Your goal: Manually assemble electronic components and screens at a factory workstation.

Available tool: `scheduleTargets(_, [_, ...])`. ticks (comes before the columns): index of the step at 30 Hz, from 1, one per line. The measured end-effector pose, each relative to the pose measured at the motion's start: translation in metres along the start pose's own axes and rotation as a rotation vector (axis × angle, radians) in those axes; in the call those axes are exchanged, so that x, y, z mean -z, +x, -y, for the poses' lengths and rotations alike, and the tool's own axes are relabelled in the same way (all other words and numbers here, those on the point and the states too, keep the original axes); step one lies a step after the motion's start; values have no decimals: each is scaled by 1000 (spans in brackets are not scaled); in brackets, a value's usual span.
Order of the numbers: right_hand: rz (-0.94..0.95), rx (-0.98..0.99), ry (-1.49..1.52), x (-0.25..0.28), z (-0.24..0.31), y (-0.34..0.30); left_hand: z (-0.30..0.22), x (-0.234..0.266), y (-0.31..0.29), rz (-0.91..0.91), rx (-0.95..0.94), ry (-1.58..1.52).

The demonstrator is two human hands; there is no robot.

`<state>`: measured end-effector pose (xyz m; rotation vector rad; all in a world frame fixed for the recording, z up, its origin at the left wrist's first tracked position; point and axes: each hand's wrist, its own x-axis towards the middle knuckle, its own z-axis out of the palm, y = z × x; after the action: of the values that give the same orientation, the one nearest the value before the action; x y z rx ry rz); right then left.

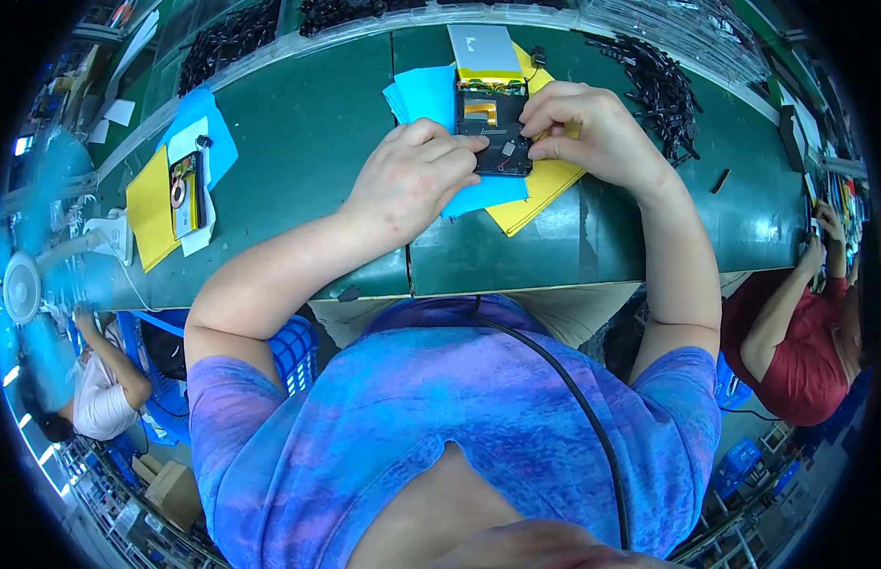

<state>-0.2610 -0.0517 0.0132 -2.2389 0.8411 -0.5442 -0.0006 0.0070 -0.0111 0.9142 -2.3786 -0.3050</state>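
Observation:
A black electronic device housing (497,142) lies open in front of me, with an orange flex cable (480,113) and a small silver part inside it. A silver, flat battery-like pack (485,49) joins its far end. My left hand (417,171) is closed along the housing's left edge, its index fingertip pressing on the inside. At the right edge my right hand (583,128) is closed, thumb and index finger pinched against the rim; whatever sits between them is hidden. Blue sheets (488,196) and yellow sheets (526,211) lie under the housing.
A similar assembly (185,190) rests on blue and yellow sheets at the left. Black cabled parts (659,90) are heaped at the back right. A small dark piece (721,180) lies on the green table (592,256). A white fan (23,287) stands left; people work on both sides.

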Motion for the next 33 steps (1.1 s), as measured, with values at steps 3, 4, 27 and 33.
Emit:
scheduleTargets(3, [-43,69,-73,-3,-2,0,0,-2,1,-14,-15,-8])
scheduleTargets(4, [-48,65,-100,-4,-1,0,0,-1,1,-13,-14,-9])
scheduleTargets(27, [-12,134,-359,-7,18,-6,3,-2,-1,-48,120,-100])
scheduleTargets(33, [20,116,-323,-8,18,-6,4,-2,-1,-19,140,-113])
